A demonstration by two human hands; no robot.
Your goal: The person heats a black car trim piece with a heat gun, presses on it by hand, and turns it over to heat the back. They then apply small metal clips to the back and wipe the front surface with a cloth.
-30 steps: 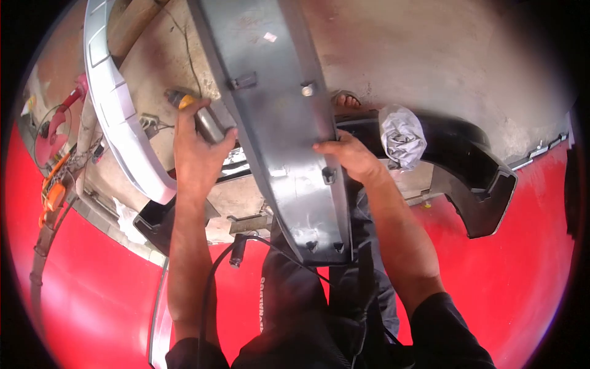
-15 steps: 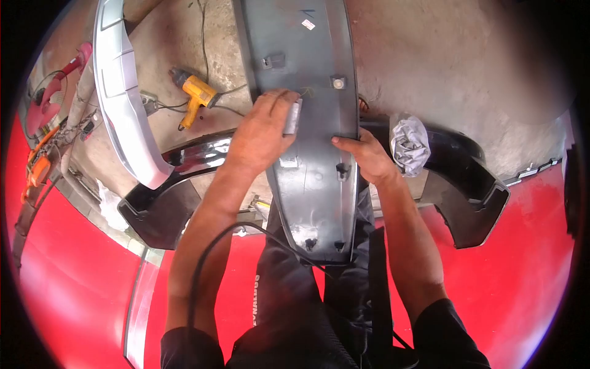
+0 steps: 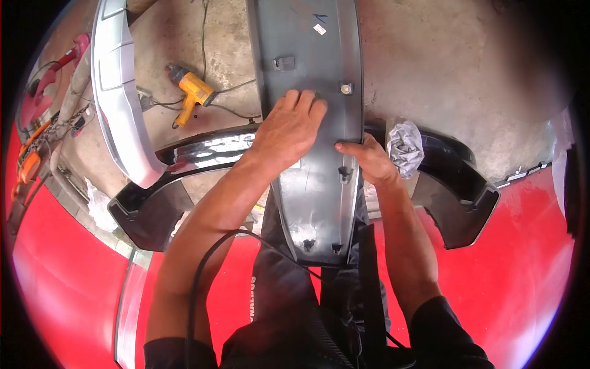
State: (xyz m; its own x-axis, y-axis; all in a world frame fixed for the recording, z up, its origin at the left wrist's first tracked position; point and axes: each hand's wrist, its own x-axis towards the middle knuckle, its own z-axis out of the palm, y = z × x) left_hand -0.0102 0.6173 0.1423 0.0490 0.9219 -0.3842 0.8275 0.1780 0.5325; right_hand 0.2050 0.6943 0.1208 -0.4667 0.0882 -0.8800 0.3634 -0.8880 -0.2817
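Left hand [image 3: 287,130], fingers curled, on long dark-grey plastic panel [image 3: 310,200]; cannot tell if grasping anything. Right hand [image 3: 373,158] grips panel's edge, thumb on face. Panel between forearms, crossing above glossy black curved part [image 3: 206,151]; yellow-black heat gun [image 3: 195,91] left, on floor.

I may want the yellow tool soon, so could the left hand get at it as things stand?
Probably yes: the yellow tool lies uncovered on the floor, and nothing shows over it. The left hand, on the grey panel, would have to leave that and perhaps reach down.
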